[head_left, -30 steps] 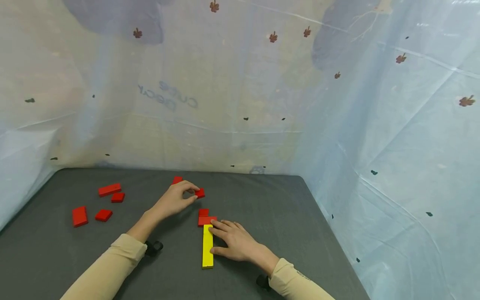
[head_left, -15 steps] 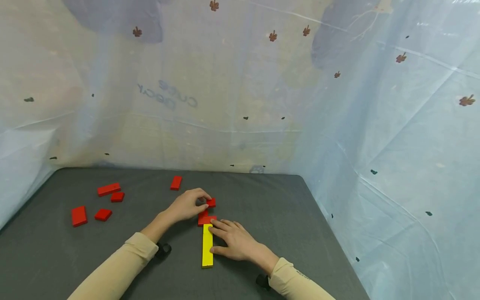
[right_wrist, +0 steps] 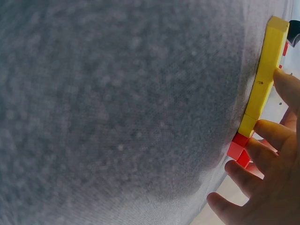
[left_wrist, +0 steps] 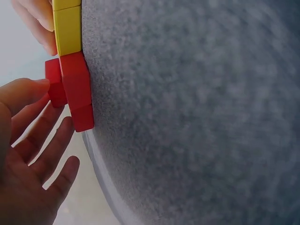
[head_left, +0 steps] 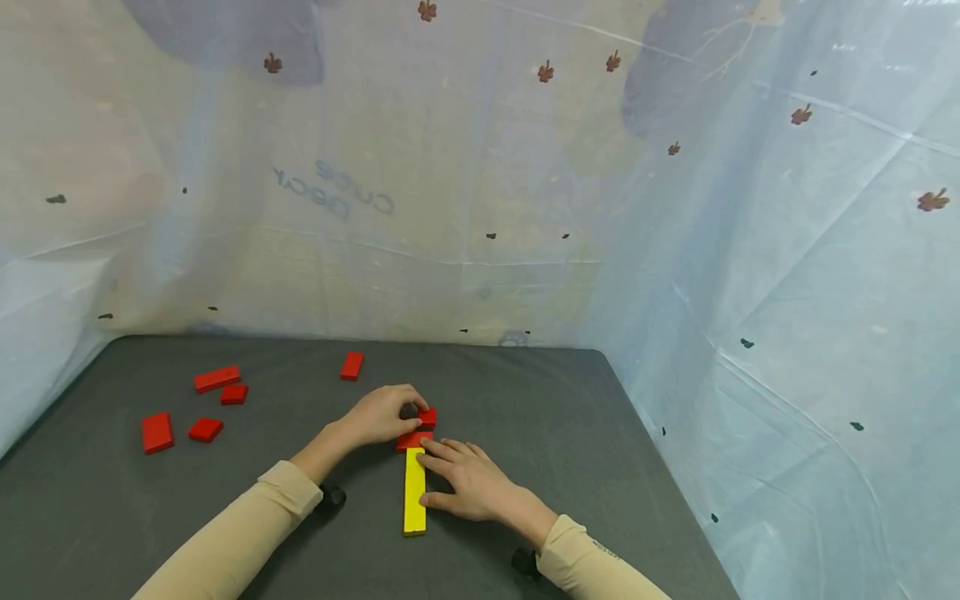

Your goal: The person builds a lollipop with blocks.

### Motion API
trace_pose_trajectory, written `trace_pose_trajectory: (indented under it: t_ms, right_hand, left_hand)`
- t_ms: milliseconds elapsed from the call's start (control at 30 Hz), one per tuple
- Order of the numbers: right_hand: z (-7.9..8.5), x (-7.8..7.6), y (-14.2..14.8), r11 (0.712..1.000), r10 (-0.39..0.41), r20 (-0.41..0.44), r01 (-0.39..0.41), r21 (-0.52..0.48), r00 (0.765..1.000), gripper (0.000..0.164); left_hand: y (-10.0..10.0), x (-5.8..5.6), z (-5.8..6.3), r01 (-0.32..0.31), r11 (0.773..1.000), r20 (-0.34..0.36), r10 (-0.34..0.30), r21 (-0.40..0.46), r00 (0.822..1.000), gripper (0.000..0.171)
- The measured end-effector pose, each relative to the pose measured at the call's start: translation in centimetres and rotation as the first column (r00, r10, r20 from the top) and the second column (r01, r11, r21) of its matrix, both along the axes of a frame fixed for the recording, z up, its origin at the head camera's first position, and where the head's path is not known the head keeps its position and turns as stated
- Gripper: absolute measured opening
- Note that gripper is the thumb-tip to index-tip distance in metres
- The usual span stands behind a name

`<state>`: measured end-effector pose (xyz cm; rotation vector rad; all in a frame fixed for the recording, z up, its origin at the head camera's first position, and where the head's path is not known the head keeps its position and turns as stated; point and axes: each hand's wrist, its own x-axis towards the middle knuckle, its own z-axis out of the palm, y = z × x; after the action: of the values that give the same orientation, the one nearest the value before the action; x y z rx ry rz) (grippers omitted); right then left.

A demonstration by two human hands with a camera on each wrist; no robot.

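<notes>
Bright red and small, one squared-off block (head_left: 427, 417) is pinched between the thumb and index finger of the bare left hand (head_left: 382, 414); on my left wrist feed the other fingers of that hand spread loosely beyond it. I see the block just past a red rectangular block (head_left: 409, 442) that lies crosswise at the far end of the yellow row; I can't tell from my feeds whether the pinched one touches the table.

Nearest me in that row runs a long yellow bar (head_left: 415, 500), with a short yellow block (right_wrist: 248, 125) end to end between it and the red.

My right wrist feed shows the bare right hand (head_left: 468, 483) with its fingers spread and relaxed, grasping nothing, the thumb against the side of the long bar and the fingertips by the seam where yellow meets red.

Farther out on the dark grey tabletop (head_left: 600, 483), I count five loose red pieces: an oblong block (head_left: 352, 366) near the back edge, and a scattered group of four red blocks (head_left: 157, 433) over to the left. Behind everything hangs a translucent plastic sheet (head_left: 450, 183) with leaf prints.
</notes>
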<state>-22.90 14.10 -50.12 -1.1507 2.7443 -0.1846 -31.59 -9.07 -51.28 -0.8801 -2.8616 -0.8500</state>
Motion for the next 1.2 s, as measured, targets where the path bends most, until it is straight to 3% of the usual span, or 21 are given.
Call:
trace_pose_trajectory:
  t_ms: [533, 900, 1200]
  right_hand:
    - [0.2, 0.1, -0.1, 1.000, 0.001, 0.008, -0.001, 0.003, 1.000, 0.066]
    - [0.2, 0.1, -0.2, 1.000, -0.001, 0.005, 0.001, 0.004, 1.000, 0.066]
    - [0.3, 0.1, -0.2, 1.000, -0.001, -0.004, 0.001, 0.016, 1.000, 0.066]
  left_hand:
    - [0.4, 0.1, 0.1, -0.029, 0.998, 0.086, 0.033, -0.047, 0.996, 0.017]
    - [1.2, -0.8, 0.8, 0.034, 0.997, 0.124, -0.025, -0.074, 0.992, 0.016]
    - [1.5, -1.0, 0.7, 0.024, 0.996, 0.153, -0.011, -0.081, 0.988, 0.016]
